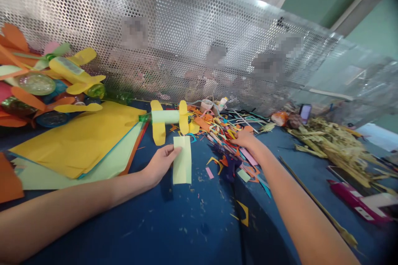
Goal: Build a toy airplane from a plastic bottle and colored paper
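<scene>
Coloured sheets stacked flat, neatly aside; bottle plane parked just beyond my work; left forearm low over the desk, fingers pinching the pale green strip's edge, likely steadying it; right arm stretched forward, fingers at the scraps, grip unclear.

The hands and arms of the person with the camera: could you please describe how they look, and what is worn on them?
The left hand and the right hand are both bare, without gloves. The left forearm and right forearm show no sleeve, watch or bracelet. Rings or nail polish are too small to tell.
</scene>
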Tool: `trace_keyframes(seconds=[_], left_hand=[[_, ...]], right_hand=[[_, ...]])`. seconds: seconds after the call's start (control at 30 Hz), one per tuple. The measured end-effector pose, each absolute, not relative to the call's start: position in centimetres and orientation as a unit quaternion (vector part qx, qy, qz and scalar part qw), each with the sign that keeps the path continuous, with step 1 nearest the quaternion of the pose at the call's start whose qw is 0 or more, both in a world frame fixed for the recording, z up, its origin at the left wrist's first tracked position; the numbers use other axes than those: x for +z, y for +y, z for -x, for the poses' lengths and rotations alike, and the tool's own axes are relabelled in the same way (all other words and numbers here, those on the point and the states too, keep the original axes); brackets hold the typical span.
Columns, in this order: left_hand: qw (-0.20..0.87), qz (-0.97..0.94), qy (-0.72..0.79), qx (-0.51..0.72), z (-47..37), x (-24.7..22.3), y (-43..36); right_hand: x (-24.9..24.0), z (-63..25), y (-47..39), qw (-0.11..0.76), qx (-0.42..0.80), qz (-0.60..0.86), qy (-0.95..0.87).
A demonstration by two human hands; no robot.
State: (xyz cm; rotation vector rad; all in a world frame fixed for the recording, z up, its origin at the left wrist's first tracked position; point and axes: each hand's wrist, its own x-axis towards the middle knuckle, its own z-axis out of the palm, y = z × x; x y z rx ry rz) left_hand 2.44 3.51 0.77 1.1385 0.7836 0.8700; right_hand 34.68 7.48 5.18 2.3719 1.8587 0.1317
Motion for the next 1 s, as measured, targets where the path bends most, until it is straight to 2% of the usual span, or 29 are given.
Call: trace_keyframes(seconds=[0.27, 0.43, 0.53, 0.77, 1.0], left_hand=[[0.699, -0.511, 0.332, 0.375, -2.4, 0.5, 3.7], [0.697, -0.517, 0.330, 0.371, -2.5, 0.4, 3.7], [0.691, -0.524, 0.329, 0.373, -2.5, 0.3, 3.7], [0.679, -0.530, 0.340, 0.378, -2.4, 0.2, 3.7], [0.687, -0.521, 0.331, 0.382, -2.5, 0.1, 3.7]], right_hand=[[8.7, -34.7, 6.8, 0.105, 0.036, -0.800, 0.590], [9.1, -34.3, 6.1, 0.072, 0.068, -0.828, 0.551], [8.8, -34.5, 6.1, 0.040, 0.044, -0.837, 0.544], [8.3, -35.6, 6.2, -0.104, -0.077, -0.829, 0.544], [8.1, -34.2, 4.6, -0.283, -0.287, -0.696, 0.594]])
